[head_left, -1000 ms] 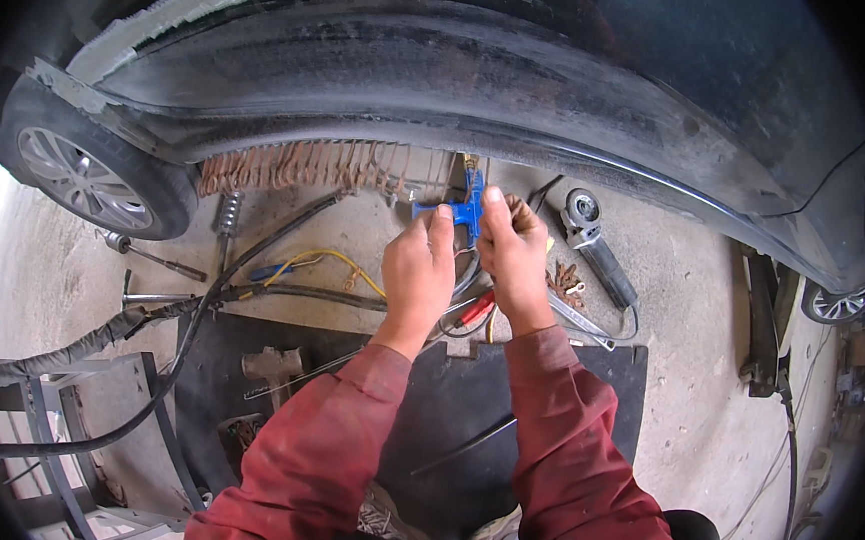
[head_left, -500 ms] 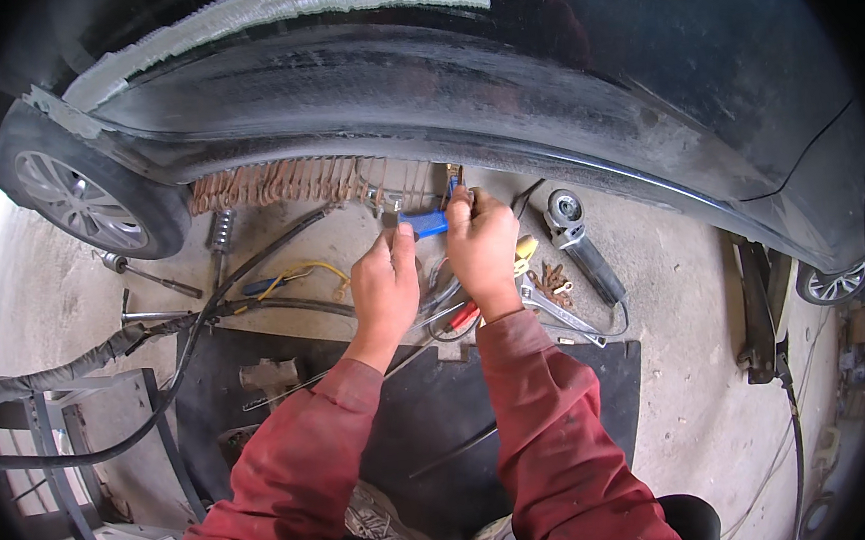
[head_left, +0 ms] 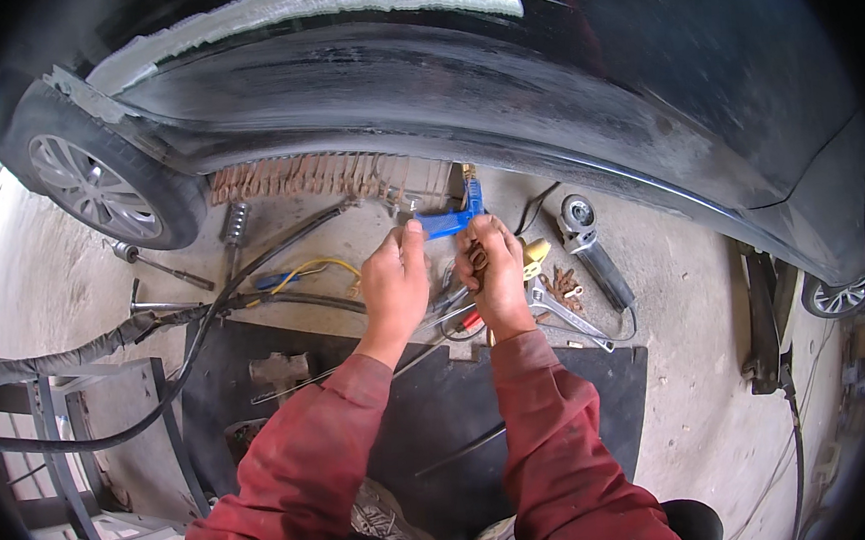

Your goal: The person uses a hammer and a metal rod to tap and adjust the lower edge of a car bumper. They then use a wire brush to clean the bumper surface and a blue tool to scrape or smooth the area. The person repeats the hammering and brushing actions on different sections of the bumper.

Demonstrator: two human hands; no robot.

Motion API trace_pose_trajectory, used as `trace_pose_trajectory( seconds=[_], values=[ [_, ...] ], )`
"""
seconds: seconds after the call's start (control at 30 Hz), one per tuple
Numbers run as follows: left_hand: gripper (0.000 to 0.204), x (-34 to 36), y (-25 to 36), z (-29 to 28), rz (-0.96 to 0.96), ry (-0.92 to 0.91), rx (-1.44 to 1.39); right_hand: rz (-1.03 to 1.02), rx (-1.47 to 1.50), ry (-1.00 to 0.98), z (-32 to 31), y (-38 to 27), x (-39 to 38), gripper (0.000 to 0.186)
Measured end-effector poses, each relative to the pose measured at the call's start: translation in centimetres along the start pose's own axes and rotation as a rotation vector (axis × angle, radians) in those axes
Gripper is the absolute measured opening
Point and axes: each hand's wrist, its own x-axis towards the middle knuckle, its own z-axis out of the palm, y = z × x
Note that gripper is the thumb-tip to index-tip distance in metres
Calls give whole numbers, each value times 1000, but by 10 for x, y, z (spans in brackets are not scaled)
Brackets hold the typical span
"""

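A blue spot-welding gun (head_left: pixel 447 224) with a brass tip stands just below the car's sill, its tip pointing up at the lower edge. My left hand (head_left: pixel 396 283) is closed around the end of its handle, thumb on top. Close beside the gun, my right hand (head_left: pixel 499 275) is closed on several rusty metal pull tabs (head_left: pixel 478 257); its fingertips are near the blue body, and I cannot tell whether they touch it. To the left, a long row of rusty pull tabs (head_left: pixel 291 180) hangs along the sill (head_left: pixel 344 148).
An angle grinder (head_left: pixel 597 258), an adjustable wrench (head_left: pixel 571 315) and loose rusty tabs (head_left: pixel 562 286) lie on the right. Thick black cables (head_left: pixel 271 256) cross the floor at left, past a slide hammer (head_left: pixel 234 234) and a metal frame stand (head_left: pixel 60 467). A black mat (head_left: pixel 414 432) lies under my arms.
My right hand has drawn back toward me from the gun's front, and rusty tabs now show in its fingers. The gun's blue front and brass tip are uncovered. The view has shifted slightly.
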Motion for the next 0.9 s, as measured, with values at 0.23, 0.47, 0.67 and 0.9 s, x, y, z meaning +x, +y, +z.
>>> trace_pose_trajectory(
  seconds=[0.23, 0.47, 0.67, 0.9],
  values=[
    [43, 0, -2, -2, -20, 12, 0, -689, -1328, 317, 24, -14, 17, 41],
    [44, 0, -2, -8, -17, 7, 32, -669, -1299, 316, 31, -15, 21, 33],
    [45, 1, -3, -7, 9, 32, 41, -470, -878, 245, 29, -10, 20, 34],
    [45, 0, -5, -9, -23, 4, 34, -165, -527, 7, 14, -14, 21, 44]
  ],
)
